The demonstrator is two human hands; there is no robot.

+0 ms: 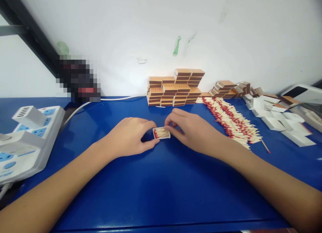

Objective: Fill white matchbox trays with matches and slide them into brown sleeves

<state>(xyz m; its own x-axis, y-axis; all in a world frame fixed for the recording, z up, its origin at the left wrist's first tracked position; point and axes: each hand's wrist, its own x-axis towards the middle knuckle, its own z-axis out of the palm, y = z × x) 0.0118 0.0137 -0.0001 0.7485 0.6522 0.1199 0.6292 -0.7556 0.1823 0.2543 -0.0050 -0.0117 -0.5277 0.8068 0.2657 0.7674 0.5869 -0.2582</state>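
A small white matchbox tray (164,137) rests on the blue tabletop, filled with red-headed matches (161,132). My left hand (132,135) grips the tray by its left end between thumb and fingers. Over the tray's right end is my right hand (188,129), its thumb and index finger pinched together at the matches' plain ends. Whether a match sits in that pinch is too small to tell. Beyond my right hand lies a long double row of loose matches (230,120), with a single match (265,146) apart from it.
Closed matchboxes (173,89) are stacked against the wall. More matchbox sleeves (223,89) lie right of them. White trays (281,119) are heaped at far right. A power strip (47,152) with plugged-in adapters stands at left, its white cable (75,115) running toward the wall.
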